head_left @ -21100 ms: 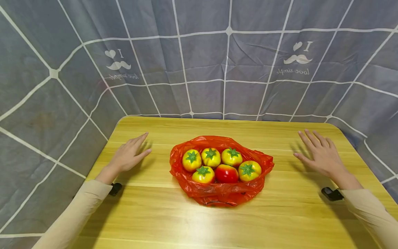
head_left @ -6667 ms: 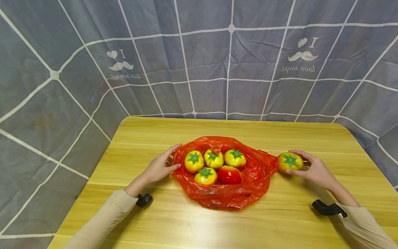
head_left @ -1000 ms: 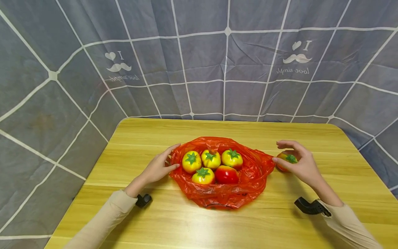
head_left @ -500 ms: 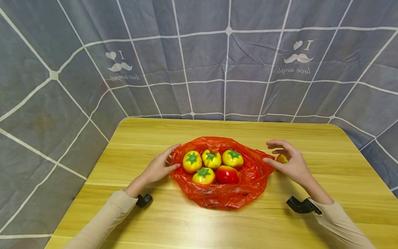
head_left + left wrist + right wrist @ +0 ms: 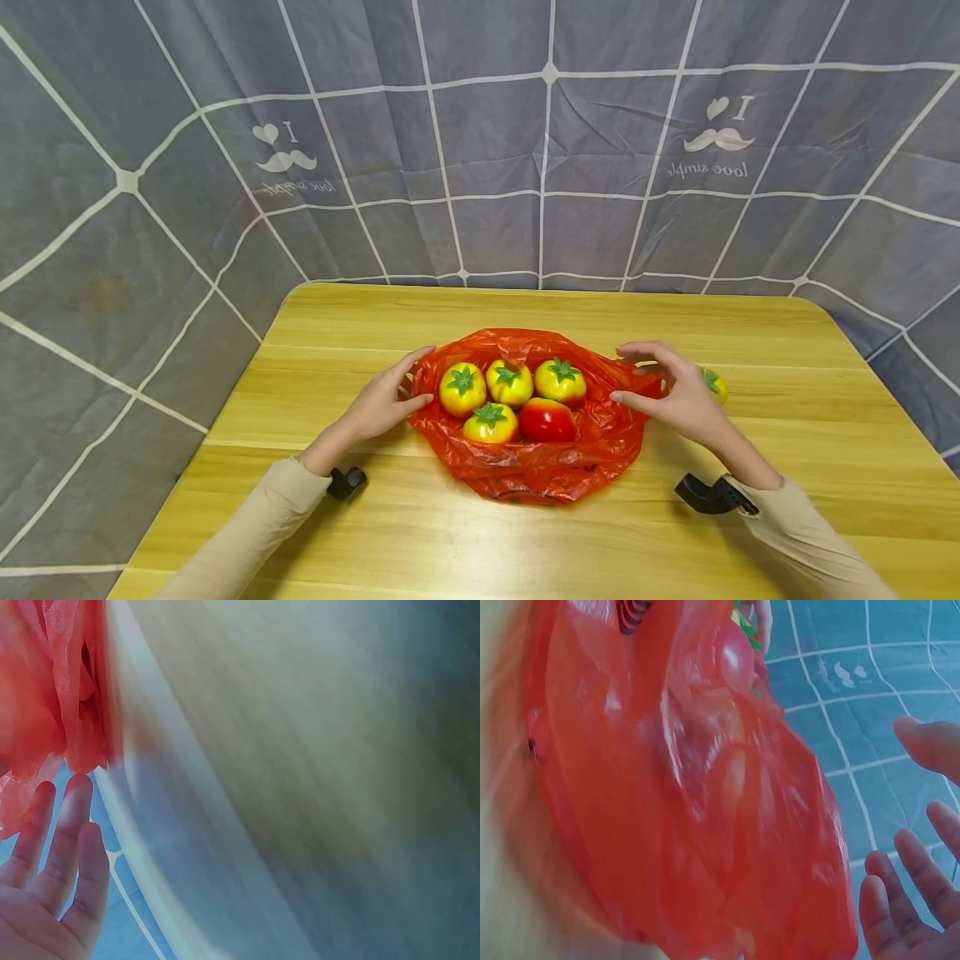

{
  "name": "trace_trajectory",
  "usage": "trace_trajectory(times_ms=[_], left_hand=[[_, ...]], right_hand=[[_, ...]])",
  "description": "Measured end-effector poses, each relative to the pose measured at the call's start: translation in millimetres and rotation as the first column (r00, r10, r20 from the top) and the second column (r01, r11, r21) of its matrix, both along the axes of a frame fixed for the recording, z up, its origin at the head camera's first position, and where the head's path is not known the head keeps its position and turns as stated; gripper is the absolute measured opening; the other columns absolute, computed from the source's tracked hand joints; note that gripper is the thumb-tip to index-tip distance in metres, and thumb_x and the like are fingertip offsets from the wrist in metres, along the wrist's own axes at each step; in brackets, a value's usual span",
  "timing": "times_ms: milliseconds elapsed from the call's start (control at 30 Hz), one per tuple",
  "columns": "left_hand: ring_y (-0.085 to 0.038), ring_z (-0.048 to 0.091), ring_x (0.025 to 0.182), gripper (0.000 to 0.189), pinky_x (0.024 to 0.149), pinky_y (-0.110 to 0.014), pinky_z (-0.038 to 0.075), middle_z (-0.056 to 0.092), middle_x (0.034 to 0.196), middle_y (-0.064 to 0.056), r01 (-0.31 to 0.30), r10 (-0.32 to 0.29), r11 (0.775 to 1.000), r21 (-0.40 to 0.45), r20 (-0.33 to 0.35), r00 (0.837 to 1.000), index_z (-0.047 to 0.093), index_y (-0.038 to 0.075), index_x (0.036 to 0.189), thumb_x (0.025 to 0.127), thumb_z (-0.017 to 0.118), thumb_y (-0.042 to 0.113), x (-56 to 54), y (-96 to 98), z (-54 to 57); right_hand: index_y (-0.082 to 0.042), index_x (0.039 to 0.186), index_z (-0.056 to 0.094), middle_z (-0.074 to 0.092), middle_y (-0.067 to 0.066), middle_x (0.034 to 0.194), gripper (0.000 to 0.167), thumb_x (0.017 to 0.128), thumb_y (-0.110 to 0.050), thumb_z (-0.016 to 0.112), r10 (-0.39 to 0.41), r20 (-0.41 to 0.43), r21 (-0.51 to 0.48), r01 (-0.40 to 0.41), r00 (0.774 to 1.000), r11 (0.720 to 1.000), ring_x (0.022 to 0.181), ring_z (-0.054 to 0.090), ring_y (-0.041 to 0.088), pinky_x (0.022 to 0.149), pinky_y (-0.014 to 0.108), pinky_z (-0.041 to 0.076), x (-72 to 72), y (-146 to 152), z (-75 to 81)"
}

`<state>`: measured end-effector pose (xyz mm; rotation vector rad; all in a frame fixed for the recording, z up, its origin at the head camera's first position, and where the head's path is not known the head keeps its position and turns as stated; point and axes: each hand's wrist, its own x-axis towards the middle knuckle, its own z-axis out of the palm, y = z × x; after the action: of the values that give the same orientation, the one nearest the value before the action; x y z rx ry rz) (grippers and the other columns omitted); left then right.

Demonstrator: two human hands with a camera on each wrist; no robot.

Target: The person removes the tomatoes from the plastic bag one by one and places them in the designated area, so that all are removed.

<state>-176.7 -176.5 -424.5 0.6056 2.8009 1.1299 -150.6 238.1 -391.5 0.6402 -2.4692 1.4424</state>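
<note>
A red plastic bag (image 5: pixel 525 477) lies with its mouth wide on the table, holding several glossy yellow fruits (image 5: pixel 462 390) with green star-shaped leaf tops and one red fruit (image 5: pixel 547 420). My left hand (image 5: pixel 378 407) rests at the bag's left rim; in the left wrist view its straight fingers (image 5: pixel 58 866) reach the plastic. Over the right rim is my right hand (image 5: pixel 686 400), thumb and fingers apart with nothing between them. Beyond it a single yellow fruit (image 5: pixel 718 387) sits on the table, partly hidden by that hand.
The wooden table (image 5: pixel 480 550) carries the bag near its middle. Behind and at both sides hangs a grey curtain (image 5: pixel 495 150) with white grid lines. Each wrist wears a black camera mount (image 5: pixel 712 495).
One yellow fruit has gone from the bag to the table on the right. The right hand has let go of it and moved left to the bag's rim; the left hand stays put.
</note>
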Motion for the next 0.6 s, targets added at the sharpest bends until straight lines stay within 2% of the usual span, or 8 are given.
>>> trace_trajectory(times_ms=[167, 233, 600], left_hand=[[-0.017, 0.061, 0.088, 0.070, 0.076, -0.030, 0.052, 0.059, 0.129, -0.010, 0.001, -0.001, 1.000, 0.002, 0.000, 1.000, 0.033, 0.022, 0.149, 0.089, 0.069, 0.018, 0.1, -0.1, -0.1], [-0.017, 0.061, 0.089, 0.070, 0.077, -0.031, 0.052, 0.059, 0.128, -0.011, 0.001, -0.001, 1.000, 0.004, 0.002, 1.000, 0.033, 0.022, 0.149, 0.089, 0.069, 0.018, 0.2, -0.4, -0.2], [-0.018, 0.062, 0.088, 0.070, 0.076, -0.031, 0.054, 0.060, 0.127, -0.012, 0.007, -0.007, 1.000, 0.011, -0.010, 1.000, 0.034, 0.020, 0.149, 0.088, 0.069, 0.017, 2.3, -0.6, 1.2]], right_hand=[[-0.004, 0.121, 0.061, 0.064, 0.008, 0.113, 0.055, 0.071, -0.005, 0.083, 0.005, 0.000, 0.056, -0.005, 1.000, 0.998, 0.095, 0.062, 0.013, 0.083, 0.020, 0.052, 0.4, -9.1, -2.1], [-0.003, 0.121, 0.061, 0.064, 0.014, 0.113, 0.054, 0.071, -0.008, 0.083, 0.007, 0.002, 0.075, -0.007, 1.000, 0.997, 0.095, 0.062, 0.015, 0.082, 0.021, 0.052, 0.1, -12.4, -3.5], [0.000, 0.118, 0.061, 0.066, 0.013, 0.113, 0.050, 0.074, -0.011, 0.082, 0.033, 0.039, 0.079, -0.036, 0.999, 0.996, 0.096, 0.063, 0.024, 0.083, 0.030, 0.054, 0.0, -27.4, -10.1]])
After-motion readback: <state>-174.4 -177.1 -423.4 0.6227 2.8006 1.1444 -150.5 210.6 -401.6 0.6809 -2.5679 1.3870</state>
